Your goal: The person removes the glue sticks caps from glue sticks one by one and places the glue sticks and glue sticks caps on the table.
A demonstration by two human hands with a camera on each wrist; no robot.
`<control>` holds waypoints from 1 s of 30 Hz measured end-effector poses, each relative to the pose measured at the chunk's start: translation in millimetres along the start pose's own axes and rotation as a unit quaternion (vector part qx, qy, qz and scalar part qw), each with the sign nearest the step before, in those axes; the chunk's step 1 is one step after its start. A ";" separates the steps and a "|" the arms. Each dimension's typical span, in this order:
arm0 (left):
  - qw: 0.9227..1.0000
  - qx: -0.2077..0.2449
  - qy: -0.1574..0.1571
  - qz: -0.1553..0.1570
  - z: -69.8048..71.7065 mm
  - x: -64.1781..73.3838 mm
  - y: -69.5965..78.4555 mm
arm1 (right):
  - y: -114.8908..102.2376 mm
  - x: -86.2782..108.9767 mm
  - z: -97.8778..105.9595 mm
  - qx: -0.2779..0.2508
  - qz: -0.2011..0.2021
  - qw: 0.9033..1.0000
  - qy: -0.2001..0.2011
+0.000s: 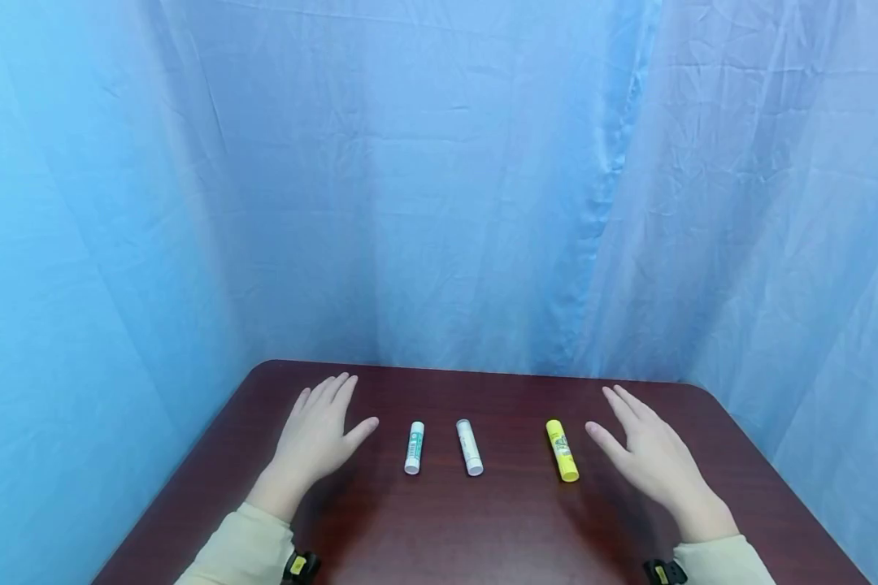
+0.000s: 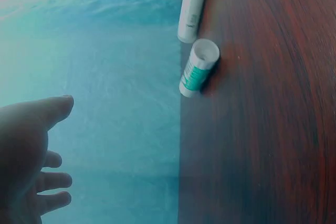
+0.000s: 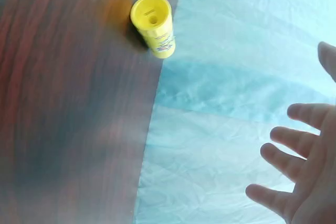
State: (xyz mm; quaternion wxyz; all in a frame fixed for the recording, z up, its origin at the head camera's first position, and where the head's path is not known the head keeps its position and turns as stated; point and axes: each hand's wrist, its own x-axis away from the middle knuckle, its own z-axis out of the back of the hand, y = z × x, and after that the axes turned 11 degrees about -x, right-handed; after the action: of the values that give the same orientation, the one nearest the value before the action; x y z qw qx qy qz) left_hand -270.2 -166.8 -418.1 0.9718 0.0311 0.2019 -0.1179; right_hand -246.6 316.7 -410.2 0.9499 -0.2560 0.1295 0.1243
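Observation:
Three glue sticks lie apart on a dark wooden table [image 1: 439, 528]. Leftmost is a white glue stick with a green label [image 1: 414, 448]; beside it lies a plain white one [image 1: 470, 448] with faint print. A yellow glue stick [image 1: 562, 451] lies farther right. My left hand [image 1: 318, 439] hovers left of the green-labelled stick, fingers straight and thumb spread, holding nothing. Over the right side of the table, my right hand [image 1: 651, 451] is held the same way, its thumb near the yellow stick but not touching it. The right wrist view shows the yellow stick's hollow end [image 3: 152, 17].
Blue curtains [image 1: 439, 187] hang behind the table and along both sides. The table's far edge [image 1: 483, 374] runs just beyond the fingertips, with rounded corners. A black band with a yellow mark [image 1: 302, 565] sits at the left wrist, and a similar one [image 1: 664, 572] at the right.

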 end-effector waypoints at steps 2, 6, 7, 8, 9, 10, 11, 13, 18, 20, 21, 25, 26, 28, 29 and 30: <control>1.000 0.008 0.011 -0.002 2.2 -0.3 2.2 | -1.6 -0.1 0.4 -0.011 0.000 1.000 0.010; 0.999 0.024 0.038 -0.009 6.0 -1.3 5.4 | -5.6 0.1 -1.6 -0.046 0.004 0.998 0.031; 0.999 0.027 0.045 -0.011 6.8 -1.5 6.0 | -6.5 0.3 -2.1 -0.057 0.006 0.998 0.038; 0.998 0.030 0.052 -0.014 7.5 -1.6 6.7 | -7.9 0.6 -2.3 -0.070 0.008 0.997 0.043; 0.998 0.033 0.057 -0.016 8.2 -1.7 7.5 | -9.1 0.7 -2.3 -0.085 0.009 0.995 0.048; 0.997 0.035 0.063 -0.017 8.9 -1.8 8.3 | -10.2 0.7 -2.2 -0.098 0.012 0.994 0.053; 0.997 0.038 0.068 -0.018 9.6 -1.9 9.1 | -11.5 0.8 -2.0 -0.110 0.015 0.992 0.058; 0.996 0.044 0.076 -0.020 11.9 -2.2 10.0 | -14.2 0.5 -2.0 -0.132 0.019 0.989 0.067; 0.995 0.066 0.078 -0.012 16.6 -2.7 13.7 | -19.6 -1.6 -3.8 -0.180 0.024 0.980 0.084; 0.994 0.081 0.074 -0.006 18.1 -3.0 15.6 | -22.3 -3.0 -4.7 -0.196 0.024 0.976 0.089; 0.994 0.088 0.071 -0.003 18.7 -3.0 16.6 | -23.8 -3.5 -5.4 -0.203 0.024 0.975 0.092; 0.992 0.116 0.057 0.011 20.2 -3.0 20.4 | -31.1 -6.0 -8.1 -0.226 0.021 0.969 0.098; 0.991 0.121 0.054 0.015 20.2 -3.0 21.1 | -32.8 -6.7 -8.9 -0.233 0.020 0.967 0.098; 0.990 0.133 0.049 0.023 20.3 -3.0 22.8 | -36.7 -8.0 -9.7 -0.263 0.017 0.960 0.092; 0.989 0.138 0.048 0.027 20.6 -3.2 23.7 | -38.6 -8.7 -9.7 -0.280 0.015 0.956 0.085; 0.988 0.142 0.047 0.030 20.9 -3.5 24.6 | -40.3 -9.6 -10.1 -0.301 0.012 0.950 0.078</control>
State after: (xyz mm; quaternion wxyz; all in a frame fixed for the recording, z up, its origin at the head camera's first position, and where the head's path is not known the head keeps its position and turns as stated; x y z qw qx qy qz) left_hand -259.4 -144.5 -397.2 0.9501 0.1804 0.2271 -0.1145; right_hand -245.3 276.1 -397.3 0.8142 -0.5372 0.1626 0.1488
